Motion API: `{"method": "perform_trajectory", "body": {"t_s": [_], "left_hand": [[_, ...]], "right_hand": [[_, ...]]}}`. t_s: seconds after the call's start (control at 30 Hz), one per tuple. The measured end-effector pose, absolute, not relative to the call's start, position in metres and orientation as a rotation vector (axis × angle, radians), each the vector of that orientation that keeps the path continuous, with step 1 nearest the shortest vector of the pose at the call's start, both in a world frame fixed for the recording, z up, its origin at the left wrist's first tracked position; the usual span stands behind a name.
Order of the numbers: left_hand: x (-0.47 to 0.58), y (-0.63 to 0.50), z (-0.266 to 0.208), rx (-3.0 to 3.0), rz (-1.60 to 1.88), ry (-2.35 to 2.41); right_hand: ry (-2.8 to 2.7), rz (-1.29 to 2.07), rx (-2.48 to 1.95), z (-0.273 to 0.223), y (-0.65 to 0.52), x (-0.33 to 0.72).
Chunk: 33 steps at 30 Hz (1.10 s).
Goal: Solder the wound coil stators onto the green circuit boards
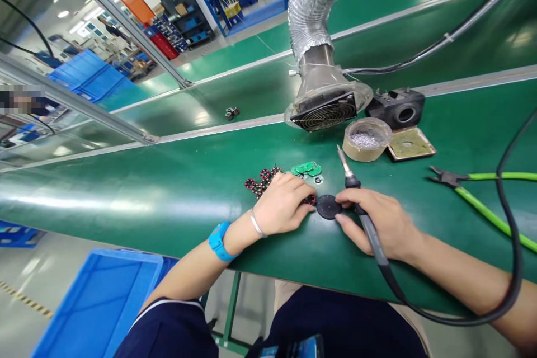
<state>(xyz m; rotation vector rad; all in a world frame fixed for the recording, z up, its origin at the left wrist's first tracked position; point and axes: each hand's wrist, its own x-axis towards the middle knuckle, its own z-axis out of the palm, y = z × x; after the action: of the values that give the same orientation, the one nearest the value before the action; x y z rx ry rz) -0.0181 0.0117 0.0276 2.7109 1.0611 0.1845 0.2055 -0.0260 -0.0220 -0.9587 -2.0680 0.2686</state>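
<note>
My left hand (pixel 280 204), with a bracelet and blue watch at the wrist, is closed around a small red-and-black wound motor coil (pixel 309 199) at its fingertips. Just right of it a round black disc (pixel 328 207) lies on the green bench. My right hand (pixel 380 221) grips a soldering iron (pixel 369 232), its tip pointing up and away, while thumb and forefinger reach the disc's right edge. More wound coils (pixel 263 179) are piled beyond my left hand, partly hidden by it. Several green circuit boards (pixel 306 168) lie in a small heap behind the disc.
Above the bench hangs a fume extractor (pixel 323 112) on a silver duct. Beneath it stand a tub of metal shavings (pixel 364 142), an iron holder (pixel 398 109) and a sponge tray (pixel 411 144). Green-handled cutters (pixel 448 177) lie at right; the iron's cable (pixel 514 268) loops over my right forearm.
</note>
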Motion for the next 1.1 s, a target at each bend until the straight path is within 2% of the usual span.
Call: {"method": "perform_trajectory", "body": {"t_s": [0.1, 0.37, 0.57, 0.7, 0.93, 1.1], "left_hand": [[-0.002, 0.008, 0.021, 2.67, 0.356, 1.011], [0.005, 0.005, 0.0, 2.568, 0.493, 0.997], [-0.011, 0.017, -0.001, 2.488, 0.601, 0.719], [-0.012, 0.03, 0.0, 2.5, 0.549, 0.581], [-0.024, 0.029, 0.005, 2.586, 0.564, 0.684], [-0.031, 0.022, 0.008, 2.505, 0.788, 0.653]], "right_hand": [[-2.098, 0.313, -0.979, -0.024, -0.027, 0.206], [-2.091, 0.337, -1.0, -0.024, -0.027, 0.208], [-2.105, 0.348, -1.015, -0.022, -0.025, 0.205], [-2.127, 0.404, -1.049, -0.021, -0.024, 0.203], [-2.153, 0.488, -1.056, -0.022, -0.017, 0.195], [-2.138, 0.564, -1.056, -0.022, -0.014, 0.196]]}}
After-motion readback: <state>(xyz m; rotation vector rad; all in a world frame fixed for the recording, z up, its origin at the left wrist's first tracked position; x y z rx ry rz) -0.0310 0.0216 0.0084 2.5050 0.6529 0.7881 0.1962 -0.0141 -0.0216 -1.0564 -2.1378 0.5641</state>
